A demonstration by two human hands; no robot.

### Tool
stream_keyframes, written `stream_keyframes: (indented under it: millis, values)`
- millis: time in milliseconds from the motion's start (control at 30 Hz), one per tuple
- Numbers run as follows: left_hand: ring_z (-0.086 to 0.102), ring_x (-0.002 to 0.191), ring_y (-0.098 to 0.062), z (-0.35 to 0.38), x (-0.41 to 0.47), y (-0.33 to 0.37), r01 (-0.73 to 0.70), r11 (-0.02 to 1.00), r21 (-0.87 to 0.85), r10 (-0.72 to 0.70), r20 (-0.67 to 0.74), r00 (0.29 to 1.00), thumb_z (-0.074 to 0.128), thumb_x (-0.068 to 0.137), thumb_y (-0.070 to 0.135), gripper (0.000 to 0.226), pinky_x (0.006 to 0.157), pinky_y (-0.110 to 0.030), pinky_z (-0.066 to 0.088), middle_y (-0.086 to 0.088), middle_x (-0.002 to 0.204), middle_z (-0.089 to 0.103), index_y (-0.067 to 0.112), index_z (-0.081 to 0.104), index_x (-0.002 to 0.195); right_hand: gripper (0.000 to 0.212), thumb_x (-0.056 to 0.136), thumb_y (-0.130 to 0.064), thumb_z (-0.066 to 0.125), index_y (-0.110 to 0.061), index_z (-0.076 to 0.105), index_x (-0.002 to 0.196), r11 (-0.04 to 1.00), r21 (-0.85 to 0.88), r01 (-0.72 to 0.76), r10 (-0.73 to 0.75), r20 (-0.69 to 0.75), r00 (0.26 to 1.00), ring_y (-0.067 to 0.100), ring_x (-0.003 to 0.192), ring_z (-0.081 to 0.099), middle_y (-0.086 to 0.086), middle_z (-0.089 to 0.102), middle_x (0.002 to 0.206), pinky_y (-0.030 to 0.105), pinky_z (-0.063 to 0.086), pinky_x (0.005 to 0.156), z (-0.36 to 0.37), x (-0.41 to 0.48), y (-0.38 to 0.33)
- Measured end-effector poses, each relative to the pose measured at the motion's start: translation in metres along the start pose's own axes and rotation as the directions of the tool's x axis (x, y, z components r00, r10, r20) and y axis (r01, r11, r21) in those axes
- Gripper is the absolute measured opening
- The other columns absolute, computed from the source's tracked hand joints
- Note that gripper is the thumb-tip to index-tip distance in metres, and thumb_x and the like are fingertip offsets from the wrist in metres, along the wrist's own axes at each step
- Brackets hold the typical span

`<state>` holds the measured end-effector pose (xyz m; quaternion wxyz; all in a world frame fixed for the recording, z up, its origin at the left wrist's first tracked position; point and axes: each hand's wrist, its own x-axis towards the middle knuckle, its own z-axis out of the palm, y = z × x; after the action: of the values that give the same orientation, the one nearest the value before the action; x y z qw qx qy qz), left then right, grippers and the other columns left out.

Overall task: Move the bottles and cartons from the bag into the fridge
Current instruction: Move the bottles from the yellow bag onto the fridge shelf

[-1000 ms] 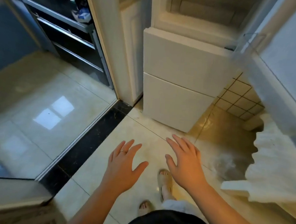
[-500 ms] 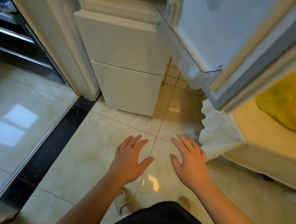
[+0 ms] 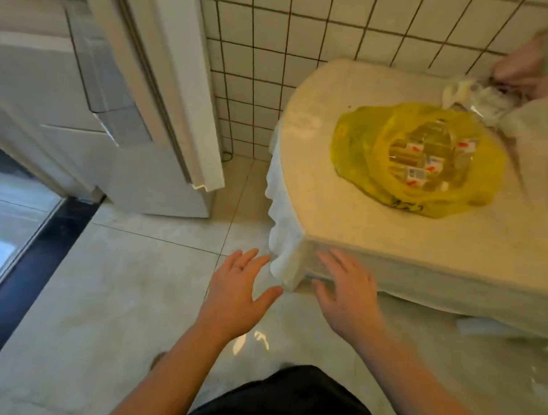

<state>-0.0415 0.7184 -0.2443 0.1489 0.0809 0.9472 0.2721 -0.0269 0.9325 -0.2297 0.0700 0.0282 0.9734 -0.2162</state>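
- The fridge (image 3: 161, 191) stands at your far left against the tiled wall (image 3: 276, 47). Its door (image 3: 184, 73) seems to be swung out towards you, ready to take things, but that side is smeared and I cannot tell how wide it stands.
- Your left hand (image 3: 235, 288) hangs over the floor (image 3: 100, 293) with the fingers straight and spread and the thumb out. It holds nothing, which leaves it free to steady or open the bag.
- Your right hand (image 3: 347, 295) is just as loose, fingers apart and empty. It sits in front of the near corner of the table's cloth (image 3: 280, 239). Whether it touches the cloth I cannot tell.
- The table (image 3: 313, 165) is low and covered, just right of the fridge, so the carry looks short.
- The yellow bag (image 3: 356, 148) lies slumped on the tabletop, well beyond both hands. Its mouth seems to gape upward, so you can reach straight in.
- The cartons (image 3: 412, 174) lie packed inside the bag, white with red marks. I cannot pick out any bottles among them.
- As I judge it, you are at the reach. Nothing is in hand yet, and the next move is forward and right to the bag.
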Motion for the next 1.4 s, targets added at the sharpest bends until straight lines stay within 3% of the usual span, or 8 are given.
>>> stream_keyframes:
  millis: [267,600,767,1033,1167,1300,1400]
  values:
    - [0.008,0.149,-0.016,0.036,0.040,0.091,-0.113,0.993,0.019,0.111,0.070,0.991,0.048,0.091,0.063,0.064,0.120,-0.036,0.010,0.011,0.160,0.021,0.040,0.030,0.148,0.054,0.089,-0.041,0.049,-0.028,0.047,0.142,0.994,0.068,-0.083,0.088,-0.073,0.993,0.020,0.137,0.040,-0.006,0.042,0.150,0.045,0.031,0.108,-0.036,-0.003,0.083]
    - [0.013,0.149,-0.018,0.073,0.148,0.178,-0.292,0.956,-0.005,0.289,0.162,0.944,0.048,0.091,0.063,0.064,0.120,-0.043,0.019,0.009,0.160,0.024,0.039,0.033,0.147,0.053,0.093,-0.032,0.060,-0.032,0.045,0.144,0.955,0.104,-0.278,0.291,-0.148,0.945,0.016,0.140,0.033,-0.010,0.039,0.152,0.042,0.028,0.110,-0.090,0.027,0.180]
    - [0.028,0.143,-0.022,0.076,0.213,0.225,-0.365,0.931,0.010,0.359,0.156,0.920,0.040,0.083,0.070,0.069,0.117,-0.037,0.025,0.004,0.152,0.038,0.035,0.044,0.142,0.053,0.088,-0.039,0.055,-0.032,0.050,0.140,0.935,0.131,-0.330,0.351,-0.206,0.913,0.021,0.135,0.042,-0.007,0.045,0.149,0.044,0.033,0.105,-0.119,0.068,0.216]
    - [0.039,0.134,-0.021,0.079,0.305,0.277,-0.433,0.901,0.020,0.431,0.065,0.900,0.039,0.079,0.066,0.069,0.113,-0.034,0.032,0.001,0.144,0.047,0.028,0.056,0.134,0.054,0.091,-0.034,0.062,-0.035,0.047,0.142,0.930,0.143,-0.339,0.365,-0.245,0.898,0.021,0.137,0.040,-0.009,0.042,0.150,0.047,0.034,0.107,-0.157,0.145,0.272]
    - [0.037,0.136,-0.018,0.084,0.336,0.299,-0.458,0.887,0.054,0.454,0.073,0.888,0.048,0.086,0.062,0.059,0.109,-0.024,0.023,0.002,0.146,0.046,0.027,0.056,0.134,0.054,0.090,-0.033,0.063,-0.034,0.047,0.142,0.931,0.159,-0.328,0.360,-0.266,0.894,0.023,0.137,0.040,-0.008,0.042,0.150,0.049,0.035,0.106,-0.171,0.173,0.294]
    - [0.028,0.141,-0.016,0.089,0.359,0.317,-0.394,0.918,0.052,0.382,0.154,0.911,0.059,0.090,0.048,0.053,0.116,-0.033,0.026,0.006,0.151,0.036,0.035,0.046,0.140,0.057,0.090,-0.036,0.063,-0.035,0.044,0.144,0.947,0.103,-0.305,0.322,-0.267,0.908,0.023,0.140,0.035,-0.009,0.038,0.153,0.047,0.032,0.107,-0.186,0.199,0.318]
    - [0.039,0.136,-0.017,0.098,0.373,0.327,-0.346,0.938,0.030,0.326,0.269,0.906,0.060,0.090,0.046,0.055,0.110,-0.032,0.035,0.007,0.148,0.041,0.034,0.045,0.141,0.066,0.089,-0.039,0.060,-0.042,0.031,0.149,0.967,-0.058,-0.250,0.240,-0.136,0.961,0.024,0.148,0.015,-0.009,0.017,0.162,0.048,0.024,0.113,-0.200,0.225,0.340]
